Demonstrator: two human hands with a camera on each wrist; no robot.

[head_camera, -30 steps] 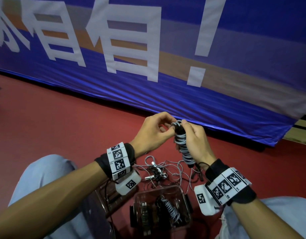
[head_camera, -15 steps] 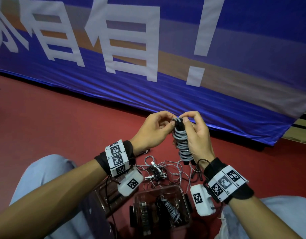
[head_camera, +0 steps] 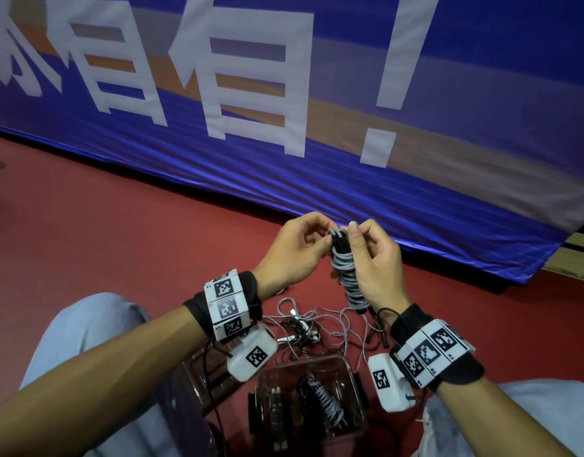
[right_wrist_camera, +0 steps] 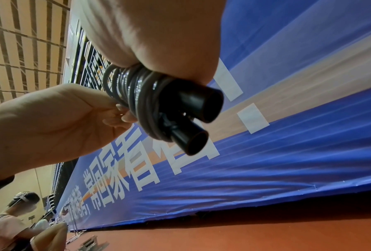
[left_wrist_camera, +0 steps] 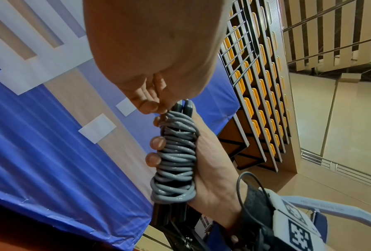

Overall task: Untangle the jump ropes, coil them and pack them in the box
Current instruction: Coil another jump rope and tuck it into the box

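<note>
Since the earlier frame, both hands rose slightly; right hand gripped the upright coiled jump rope, left hand fingers pinching its top.

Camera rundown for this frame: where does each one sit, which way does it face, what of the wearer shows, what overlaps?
Head: looks forward and down; left hand, right hand, both forearms, coiled jump rope, clear box.
Left wrist: along the left hand toward the bundle, right hand gripping it, blue banner behind.
Right wrist: looks up past the right hand at black handle ends.
Shared: all three show the bundle.
</note>
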